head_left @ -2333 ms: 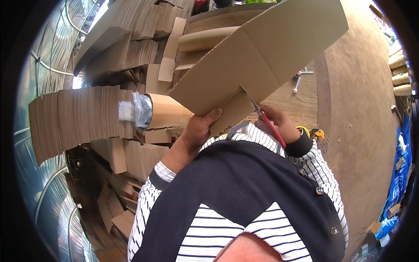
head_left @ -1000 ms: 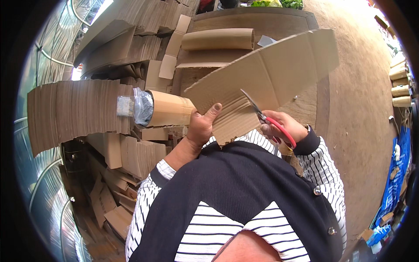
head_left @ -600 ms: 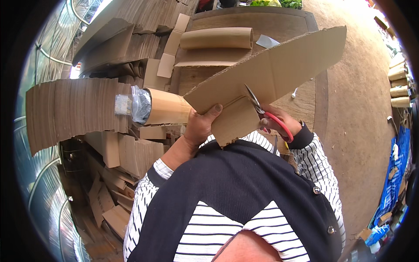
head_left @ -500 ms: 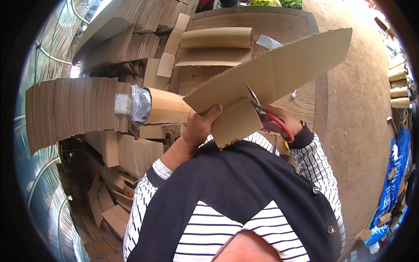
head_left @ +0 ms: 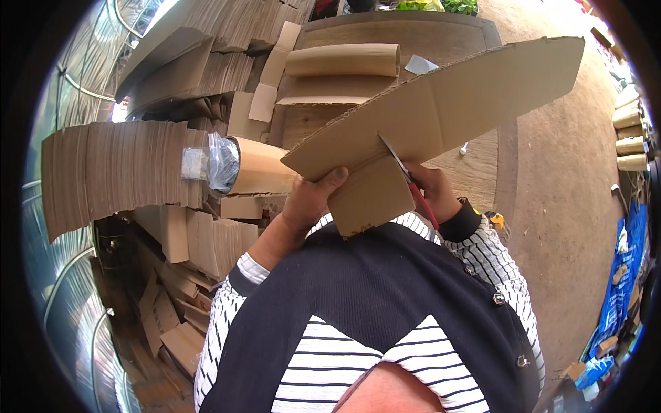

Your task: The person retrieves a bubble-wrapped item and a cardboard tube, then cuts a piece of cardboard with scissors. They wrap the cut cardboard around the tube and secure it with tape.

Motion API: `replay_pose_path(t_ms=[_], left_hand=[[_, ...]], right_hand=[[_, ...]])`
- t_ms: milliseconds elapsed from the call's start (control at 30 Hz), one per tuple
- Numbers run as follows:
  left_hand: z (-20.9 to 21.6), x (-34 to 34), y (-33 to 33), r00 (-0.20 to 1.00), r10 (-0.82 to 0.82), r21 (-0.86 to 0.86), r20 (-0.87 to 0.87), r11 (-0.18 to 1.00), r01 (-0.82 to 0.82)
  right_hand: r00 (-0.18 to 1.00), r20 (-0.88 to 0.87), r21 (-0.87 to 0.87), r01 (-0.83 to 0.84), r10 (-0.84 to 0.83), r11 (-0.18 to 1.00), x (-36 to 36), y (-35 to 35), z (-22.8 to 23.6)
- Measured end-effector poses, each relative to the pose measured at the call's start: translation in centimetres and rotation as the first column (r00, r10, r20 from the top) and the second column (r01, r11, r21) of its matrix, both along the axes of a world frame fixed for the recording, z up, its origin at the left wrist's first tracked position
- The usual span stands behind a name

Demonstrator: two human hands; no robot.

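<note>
Counter: wooden, edged with a darker frame point(head_left: 475, 180); all places below taken from it.
Sheet: flat brown cardboard point(head_left: 475, 100), held above the counter's near side, slanting up toward its far right corner; lower part set off by a line running from thumb to blades, cut or crease, cannot tell which.
Left hand: closed on the sheet's left edge point(head_left: 313, 196), thumb flat on top, fingers hidden beneath.
Right hand: curled round the scissors' handles point(head_left: 438, 189), at the counter's near side; finger spread partly hidden.
Scissors: red handles point(head_left: 423, 201), one blade lying over the sheet; gape of blades cannot be told.
Roll: curled cardboard point(head_left: 342, 60) on the counter's far left part.
White tool: small point(head_left: 464, 148), on the counter, just beyond the sheet's lower edge.
Tube: cardboard point(head_left: 265, 167), left of the counter, clear plastic bag point(head_left: 224, 164) at its mouth.
Stack: cardboard pieces on edge point(head_left: 113, 175), farther left of the counter.
Greens: leafy point(head_left: 460, 6), beyond the counter's far edge.
</note>
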State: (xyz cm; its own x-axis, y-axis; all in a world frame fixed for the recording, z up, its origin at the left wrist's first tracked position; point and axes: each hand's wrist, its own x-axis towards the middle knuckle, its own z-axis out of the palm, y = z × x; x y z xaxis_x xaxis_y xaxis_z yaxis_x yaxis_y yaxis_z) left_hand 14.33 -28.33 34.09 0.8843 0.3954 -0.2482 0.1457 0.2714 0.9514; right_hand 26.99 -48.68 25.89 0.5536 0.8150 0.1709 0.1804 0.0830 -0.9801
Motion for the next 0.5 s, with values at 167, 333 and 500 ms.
replay_pose_path(t_ms=[167,333,500], left_hand=[[1.1,0.4,0.2,0.971,0.085,0.002,0.223,0.996,-0.087],[1.1,0.6,0.9,0.974,0.022,0.1,0.225,0.994,-0.046],[0.6,0.2,1.1,0.986,0.008,0.114,0.168,0.993,-0.028]], right_hand=[[0.999,-0.035,0.037,-0.029,0.03,0.999,-0.4,0.5,-0.3],[0.995,-0.072,0.059,-0.067,0.071,0.996,-0.3,0.4,1.5],[0.995,-0.068,0.064,-0.072,0.076,0.995,-0.1,0.7,1.7]])
